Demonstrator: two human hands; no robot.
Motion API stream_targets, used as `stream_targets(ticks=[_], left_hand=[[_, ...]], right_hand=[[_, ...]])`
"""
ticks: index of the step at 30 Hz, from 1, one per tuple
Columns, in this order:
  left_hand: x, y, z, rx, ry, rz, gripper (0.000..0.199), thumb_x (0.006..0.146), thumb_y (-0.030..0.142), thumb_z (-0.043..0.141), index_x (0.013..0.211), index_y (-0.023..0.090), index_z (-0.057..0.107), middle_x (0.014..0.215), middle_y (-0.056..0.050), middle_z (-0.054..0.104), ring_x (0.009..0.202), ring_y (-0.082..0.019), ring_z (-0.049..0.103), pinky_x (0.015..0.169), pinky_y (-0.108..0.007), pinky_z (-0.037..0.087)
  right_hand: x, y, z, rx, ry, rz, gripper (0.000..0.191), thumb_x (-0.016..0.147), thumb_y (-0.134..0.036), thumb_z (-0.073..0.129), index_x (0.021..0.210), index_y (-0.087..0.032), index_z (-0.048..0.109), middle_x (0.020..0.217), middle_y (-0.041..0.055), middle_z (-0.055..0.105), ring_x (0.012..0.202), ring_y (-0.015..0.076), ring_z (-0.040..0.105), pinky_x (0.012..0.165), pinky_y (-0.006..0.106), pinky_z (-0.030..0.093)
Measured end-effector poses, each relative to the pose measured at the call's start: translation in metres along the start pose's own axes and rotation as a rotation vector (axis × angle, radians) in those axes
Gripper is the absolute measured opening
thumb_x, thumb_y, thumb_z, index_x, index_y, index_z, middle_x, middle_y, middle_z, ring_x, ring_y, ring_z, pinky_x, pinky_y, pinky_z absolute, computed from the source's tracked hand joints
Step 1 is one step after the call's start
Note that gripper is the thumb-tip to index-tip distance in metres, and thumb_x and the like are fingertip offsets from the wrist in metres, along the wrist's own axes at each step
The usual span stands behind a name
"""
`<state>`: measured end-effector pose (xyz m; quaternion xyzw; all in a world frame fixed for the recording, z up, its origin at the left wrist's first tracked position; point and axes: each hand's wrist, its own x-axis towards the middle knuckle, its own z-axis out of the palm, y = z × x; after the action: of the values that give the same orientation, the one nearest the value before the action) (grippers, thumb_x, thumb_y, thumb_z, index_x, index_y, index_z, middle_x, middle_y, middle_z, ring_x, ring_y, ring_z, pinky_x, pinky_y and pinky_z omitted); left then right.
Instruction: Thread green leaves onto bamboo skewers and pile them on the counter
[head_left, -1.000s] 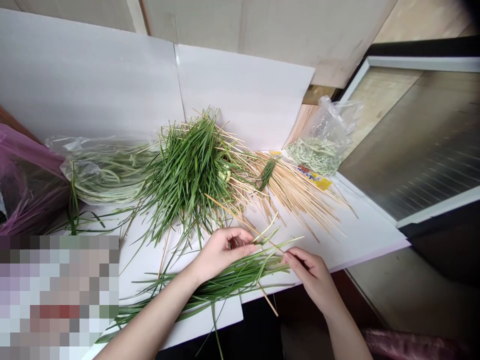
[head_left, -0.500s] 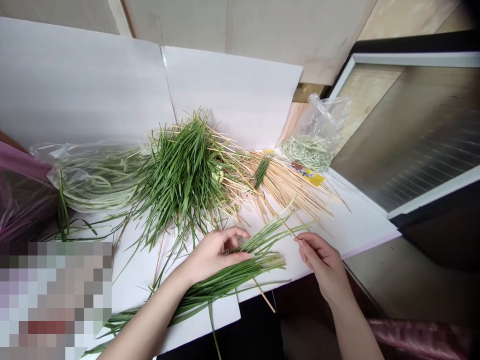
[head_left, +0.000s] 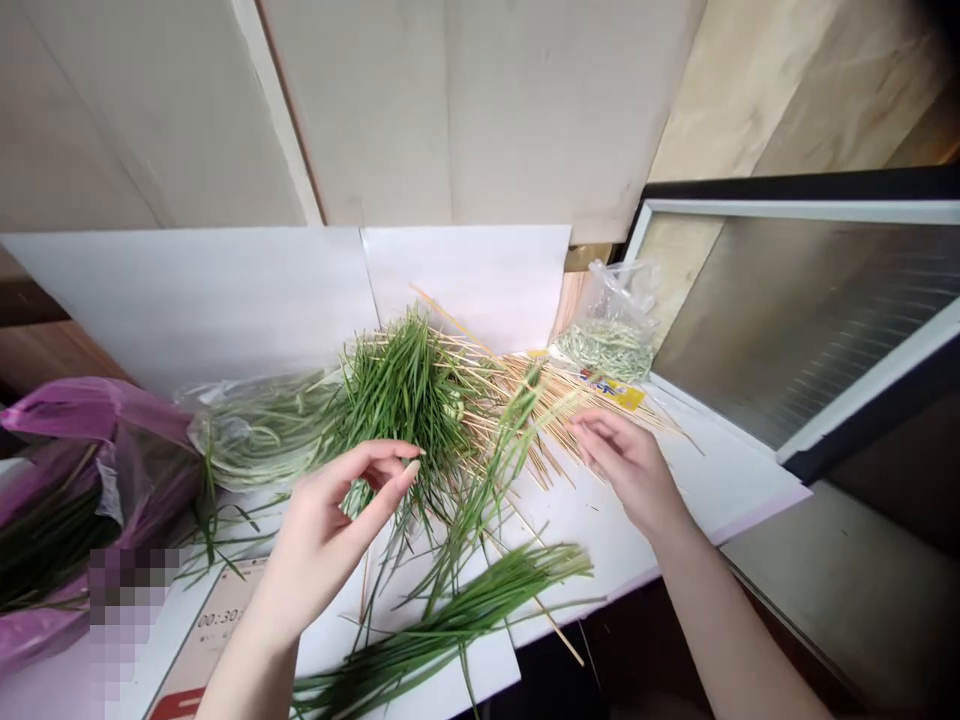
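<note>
L hand point(head_left: 319, 525) has been lifted off the loose bundle point(head_left: 480, 610), fingertips slightly parted; skewer point(head_left: 450, 317) is pinched by its near end in R hand point(head_left: 626, 465), w/ green stalks point(head_left: 487, 485) hung just L of that grip, bundle lying below.

Stick point(head_left: 450, 318): slender, tan; raised aslant, upper end toward the tabletop's point(head_left: 735, 470) back edge, lower in the right hand point(head_left: 626, 465); middle indistinct.
Strands point(head_left: 499, 470): green, pale-ended; sloping from beside that hand toward the front edge.
Bundle point(head_left: 465, 618): green, laid along front edge, pale ends right.
</note>
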<state>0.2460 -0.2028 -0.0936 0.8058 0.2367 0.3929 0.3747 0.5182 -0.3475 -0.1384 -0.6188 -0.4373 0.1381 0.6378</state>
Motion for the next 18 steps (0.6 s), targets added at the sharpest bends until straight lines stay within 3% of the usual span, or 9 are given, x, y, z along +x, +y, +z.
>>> stream_targets(ticks=[4, 7, 10, 14, 18], left_hand=[[-0.014, 0.009, -0.025, -0.048, 0.057, -0.035, 0.019, 0.082, 0.035, 0.071, 0.097, 0.024, 0.076, 0.089, -0.005, 0.071, 0.079, -0.019, 0.062, 0.075, -0.025, 0.049], [-0.025, 0.010, -0.041, -0.040, 0.084, -0.051, 0.017, 0.082, 0.036, 0.071, 0.093, 0.024, 0.075, 0.086, -0.004, 0.070, 0.080, -0.020, 0.062, 0.075, -0.026, 0.049], [-0.033, 0.007, -0.055, -0.047, 0.131, -0.090, 0.019, 0.081, 0.040, 0.071, 0.090, 0.024, 0.074, 0.087, -0.005, 0.070, 0.080, -0.022, 0.062, 0.073, -0.027, 0.050], [-0.038, 0.003, -0.064, -0.059, 0.163, -0.093, 0.023, 0.080, 0.045, 0.071, 0.082, 0.022, 0.074, 0.076, -0.004, 0.067, 0.077, -0.022, 0.061, 0.073, -0.028, 0.050], [-0.038, -0.003, -0.058, -0.085, 0.144, -0.091, 0.028, 0.080, 0.049, 0.070, 0.080, 0.022, 0.074, 0.071, -0.004, 0.065, 0.074, -0.022, 0.060, 0.072, -0.028, 0.049]], right_hand=[[0.064, -0.058, 0.038, -0.037, -0.176, -0.255, 0.014, 0.091, -0.033, 0.060, 0.089, -0.020, 0.064, 0.062, -0.0045, 0.051, 0.058, 0.0134, 0.050, 0.057, 0.026, 0.038], [0.095, -0.099, 0.067, -0.017, -0.322, -0.390, 0.014, 0.092, -0.032, 0.059, 0.088, -0.019, 0.063, 0.062, -0.0053, 0.052, 0.056, 0.0124, 0.050, 0.057, 0.025, 0.038], [0.122, -0.129, 0.092, -0.072, -0.323, -0.438, 0.013, 0.094, -0.030, 0.057, 0.091, -0.019, 0.063, 0.063, -0.0054, 0.053, 0.058, 0.0126, 0.053, 0.058, 0.024, 0.042], [0.167, -0.140, 0.125, -0.233, -0.164, -0.399, 0.017, 0.100, -0.026, 0.051, 0.096, -0.016, 0.065, 0.072, -0.0011, 0.063, 0.067, 0.0140, 0.060, 0.069, 0.027, 0.048], [0.205, -0.118, 0.149, -0.422, -0.079, -0.318, 0.019, 0.102, -0.029, 0.054, 0.105, -0.013, 0.065, 0.091, 0.0034, 0.068, 0.080, 0.0169, 0.067, 0.078, 0.035, 0.054]])
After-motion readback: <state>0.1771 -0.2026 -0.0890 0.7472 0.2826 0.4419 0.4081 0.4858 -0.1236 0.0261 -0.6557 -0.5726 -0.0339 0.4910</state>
